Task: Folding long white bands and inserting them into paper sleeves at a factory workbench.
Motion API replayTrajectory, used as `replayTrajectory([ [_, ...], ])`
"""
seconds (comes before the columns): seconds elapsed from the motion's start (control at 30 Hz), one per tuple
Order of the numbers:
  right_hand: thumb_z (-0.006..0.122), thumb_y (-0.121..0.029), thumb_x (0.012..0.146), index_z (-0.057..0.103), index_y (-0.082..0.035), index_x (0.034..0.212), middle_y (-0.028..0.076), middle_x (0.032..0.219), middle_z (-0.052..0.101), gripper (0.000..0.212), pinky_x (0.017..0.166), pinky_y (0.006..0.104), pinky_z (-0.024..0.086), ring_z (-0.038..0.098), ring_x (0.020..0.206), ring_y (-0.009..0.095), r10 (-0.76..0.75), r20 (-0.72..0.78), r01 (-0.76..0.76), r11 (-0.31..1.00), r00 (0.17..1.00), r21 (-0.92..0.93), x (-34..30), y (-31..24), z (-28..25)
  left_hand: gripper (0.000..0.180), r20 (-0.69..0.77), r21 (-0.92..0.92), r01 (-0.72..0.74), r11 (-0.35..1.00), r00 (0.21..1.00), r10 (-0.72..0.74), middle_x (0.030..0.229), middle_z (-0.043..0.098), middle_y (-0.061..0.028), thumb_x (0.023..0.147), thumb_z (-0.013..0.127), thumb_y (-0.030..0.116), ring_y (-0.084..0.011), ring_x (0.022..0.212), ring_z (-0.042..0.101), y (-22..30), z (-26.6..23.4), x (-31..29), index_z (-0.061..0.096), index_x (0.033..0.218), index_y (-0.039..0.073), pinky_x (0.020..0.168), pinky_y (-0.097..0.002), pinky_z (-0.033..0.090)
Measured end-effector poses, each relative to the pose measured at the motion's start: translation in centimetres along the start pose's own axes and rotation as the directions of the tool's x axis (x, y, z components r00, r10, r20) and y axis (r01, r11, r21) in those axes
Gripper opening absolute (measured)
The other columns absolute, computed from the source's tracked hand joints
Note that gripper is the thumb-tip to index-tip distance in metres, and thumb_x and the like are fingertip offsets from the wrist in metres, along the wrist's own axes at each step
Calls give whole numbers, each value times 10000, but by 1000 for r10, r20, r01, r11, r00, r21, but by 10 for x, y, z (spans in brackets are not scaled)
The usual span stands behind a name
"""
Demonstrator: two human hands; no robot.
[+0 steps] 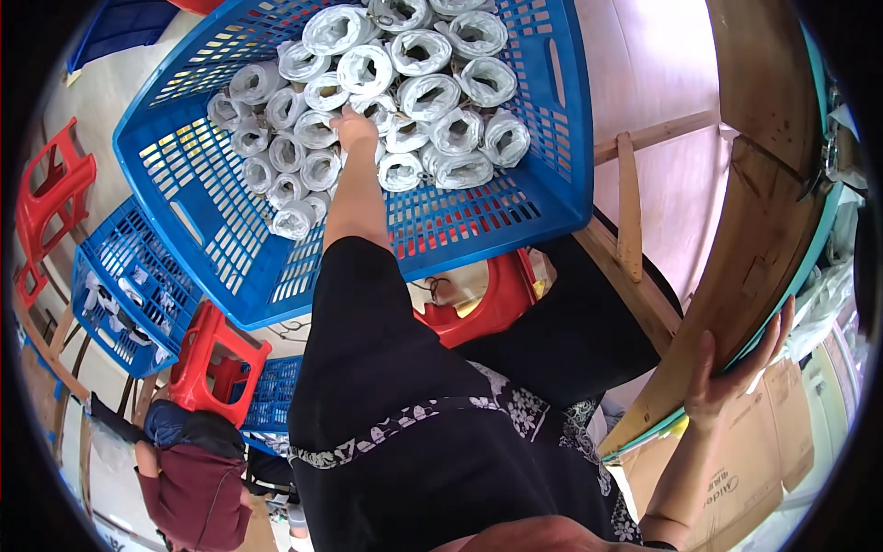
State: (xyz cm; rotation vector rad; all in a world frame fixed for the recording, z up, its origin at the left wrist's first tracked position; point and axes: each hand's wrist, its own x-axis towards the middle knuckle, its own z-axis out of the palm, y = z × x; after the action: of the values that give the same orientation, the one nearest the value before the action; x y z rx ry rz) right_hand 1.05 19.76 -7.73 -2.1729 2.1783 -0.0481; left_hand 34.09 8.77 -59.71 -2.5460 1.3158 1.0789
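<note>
A big blue plastic basket stands tilted in front of me, stacked with several rolls of thin white sheet, their hollow ends facing up. My left hand reaches down into it, its fingers closed at the end of one white roll amid the stack; the fingertips are partly hidden. At the right, my right hand holds nothing and lies with spread fingers against the green-edged rim of a wooden table.
Red plastic stools stand at the left, and another red stool is below the basket. A smaller blue basket sits at the left. A person in a maroon top is at the lower left. Brown cardboard lies beyond my right arm.
</note>
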Motion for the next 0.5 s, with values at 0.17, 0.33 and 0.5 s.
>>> replayTrajectory([
  [0.17, 631, -73, 741, 258, -36, 1377, 222, 1425, 223, 738, 1066, 474, 186, 237, 1317, 381, 2, 5, -2, 1000, 1000, 23, -3, 2, -10, 807, 184, -582, 173, 795, 980, -79, 1219, 408, -329, 694, 692, 224, -337, 1009, 556, -26, -7, 1, 236, 1258, -129, 905, -397, 429],
  [0.33, 703, -134, 669, 410, -96, 1300, 167, 1374, 339, 697, 1052, 473, 239, 300, 1280, 373, 9, -2, -9, 999, 1000, -34, 10, -1, -19, 629, -126, -345, -313, 885, 950, 287, 1058, 549, -203, 735, 638, 151, -312, 995, 526, -84, -21, -114, 355, 1244, -87, 901, -361, 400],
  [0.5, 719, -216, 631, 473, -186, 1246, 103, 1301, 416, 663, 989, 491, 283, 364, 1215, 323, 35, -163, -11, 989, 986, 146, -10, 15, -40, 420, 157, -584, -654, 480, 490, 858, 873, 549, -63, 825, 563, 21, -90, 628, 520, 34, -151, -369, 411, 1216, -10, 580, -200, 428],
])
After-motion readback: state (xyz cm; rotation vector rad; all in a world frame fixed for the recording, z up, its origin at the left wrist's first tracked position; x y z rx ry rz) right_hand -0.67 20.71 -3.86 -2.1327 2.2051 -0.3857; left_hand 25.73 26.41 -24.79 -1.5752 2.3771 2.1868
